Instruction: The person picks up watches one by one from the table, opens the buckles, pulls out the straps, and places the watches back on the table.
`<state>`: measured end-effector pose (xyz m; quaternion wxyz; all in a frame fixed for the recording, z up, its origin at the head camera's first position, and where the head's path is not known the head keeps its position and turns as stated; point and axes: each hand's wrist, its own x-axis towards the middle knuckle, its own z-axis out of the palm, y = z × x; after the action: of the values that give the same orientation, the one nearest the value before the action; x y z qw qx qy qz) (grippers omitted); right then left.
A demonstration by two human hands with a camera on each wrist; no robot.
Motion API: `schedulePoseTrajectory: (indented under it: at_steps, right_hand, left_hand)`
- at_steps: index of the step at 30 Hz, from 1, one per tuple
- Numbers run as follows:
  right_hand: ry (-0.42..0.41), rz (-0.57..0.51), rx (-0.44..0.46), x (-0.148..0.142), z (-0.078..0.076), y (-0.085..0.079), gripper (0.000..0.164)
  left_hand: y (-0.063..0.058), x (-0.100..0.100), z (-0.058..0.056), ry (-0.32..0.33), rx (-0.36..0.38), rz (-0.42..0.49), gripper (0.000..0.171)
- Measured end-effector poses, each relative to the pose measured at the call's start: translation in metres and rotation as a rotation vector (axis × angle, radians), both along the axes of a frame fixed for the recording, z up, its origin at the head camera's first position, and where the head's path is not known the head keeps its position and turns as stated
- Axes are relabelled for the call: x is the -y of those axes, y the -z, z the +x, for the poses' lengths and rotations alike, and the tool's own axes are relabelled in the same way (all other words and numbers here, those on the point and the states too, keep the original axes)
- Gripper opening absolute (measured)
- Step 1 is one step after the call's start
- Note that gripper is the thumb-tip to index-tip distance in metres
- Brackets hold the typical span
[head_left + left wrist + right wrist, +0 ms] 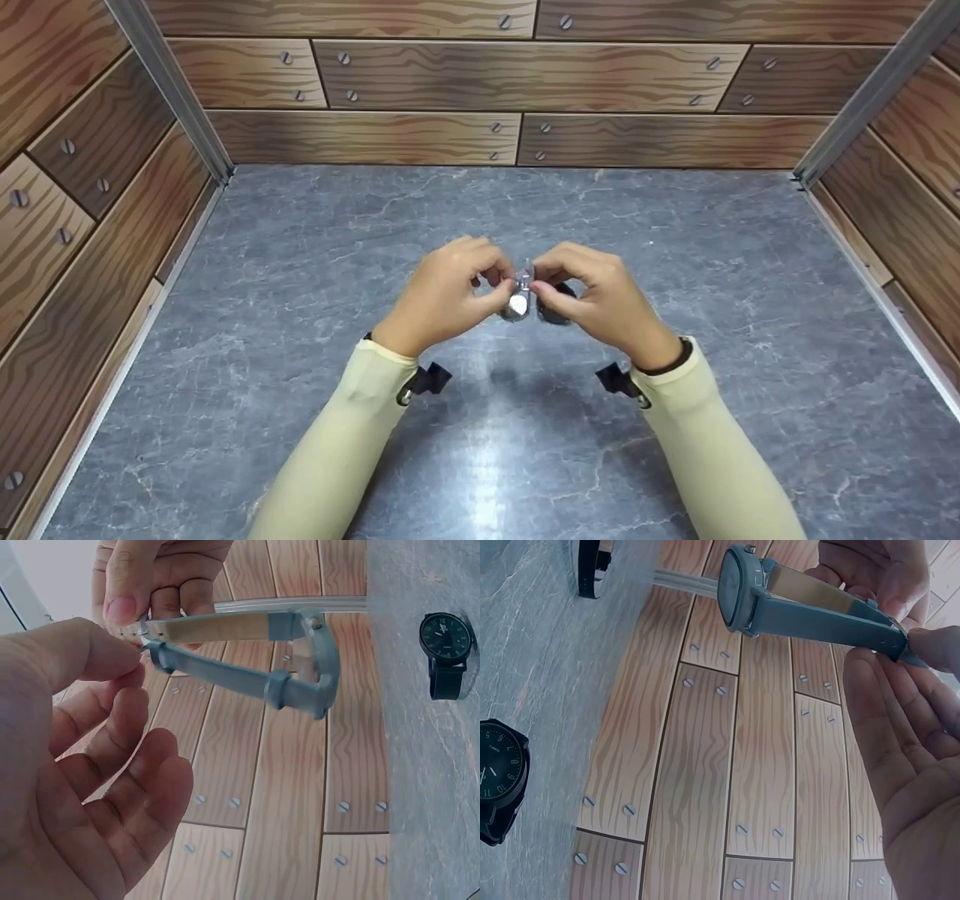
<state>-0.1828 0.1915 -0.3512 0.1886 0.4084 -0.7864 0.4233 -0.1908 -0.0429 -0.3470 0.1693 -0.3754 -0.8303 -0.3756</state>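
A wristwatch [740, 591] with a pale blue-grey strap [217, 673] hangs between the two hands, its strap bent into a loop. My left hand [454, 292] pinches the strap near the buckle with thumb and forefinger; the other fingers are loosely bent. On the opposite side, my right hand [596, 296] pinches the strap end between thumb and fingers. Fingertips of both hands nearly meet there and partly hide the buckle. In the right wrist view, the round dial faces the tabletop. A black wristwatch [445, 639] lies on the table below the hands.
Another dark strap [589, 568] stands on the table at the top edge of the right wrist view, mostly cut off. Grey marbled tabletop [300, 247] spreads around the hands. Wood-patterned panels [420, 75] wall it at the back and sides.
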Motion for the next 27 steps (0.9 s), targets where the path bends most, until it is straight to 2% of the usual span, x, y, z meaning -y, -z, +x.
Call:
schedulePoseTrajectory:
  at_steps: [4,9,13,20,27]
  right_hand:
    - [0.011,0.002,0.006,-0.0011,-0.0001,0.0001,0.013]
    - [0.024,0.008,0.007,-0.0021,0.0000,-0.0001,0.014]
    - [0.026,0.007,0.019,-0.0021,0.0003,0.0000,0.013]
    - [0.002,-0.026,0.049,-0.0009,-0.0005,-0.0004,0.015]
    - [-0.021,-0.091,0.160,-0.0013,0.0011,-0.0010,0.017]
  left_hand:
    - [-0.0012,0.0011,0.0005,-0.005,0.024,-0.011,0.011]
    - [-0.0035,-0.0008,0.0022,-0.007,0.060,-0.094,0.027]
    - [-0.0027,-0.0032,0.0022,-0.004,0.060,-0.132,0.024]
    - [-0.0013,-0.0040,0.0025,-0.011,0.046,-0.099,0.016]
    - [-0.0007,-0.0070,0.0030,0.032,0.150,0.015,0.009]
